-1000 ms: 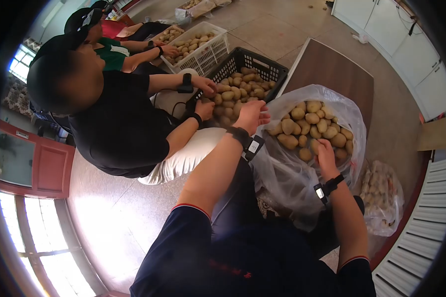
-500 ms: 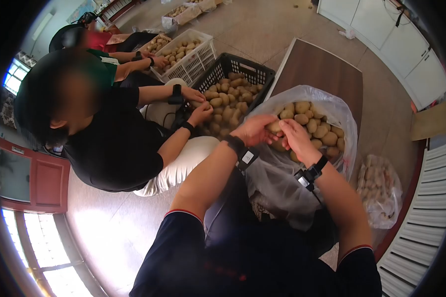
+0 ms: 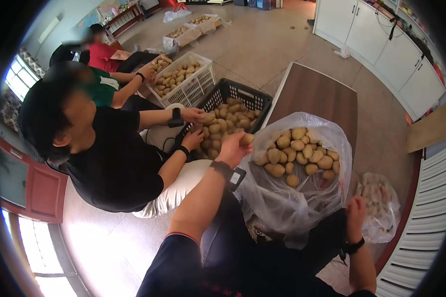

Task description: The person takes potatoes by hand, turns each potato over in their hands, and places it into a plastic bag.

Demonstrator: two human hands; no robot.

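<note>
My left hand point(image 3: 234, 149) is closed on a potato point(image 3: 247, 140), between the black crate point(image 3: 262, 101) and the clear plastic bag point(image 3: 302, 200). Many potatoes point(image 3: 298, 145) lie in the open bag. My right hand point(image 3: 355, 214) is raised at the right, outside the bag, its fingers curled; whether anything is in them is hidden. More potatoes fill the black crate, where a co-worker in a black top has both hands, one of them on a potato point(image 3: 206, 119).
A brown board point(image 3: 317, 99) stands behind the bag. A second plastic bag of potatoes point(image 3: 376, 203) lies on the floor at the right. Beyond the black crate is a white crate point(image 3: 203, 81), with other people beside it at the left.
Both my hands were together over the bag with a potato. Now they are apart: my left hand has it nearer the black crate, and my right hand has moved down and right.
</note>
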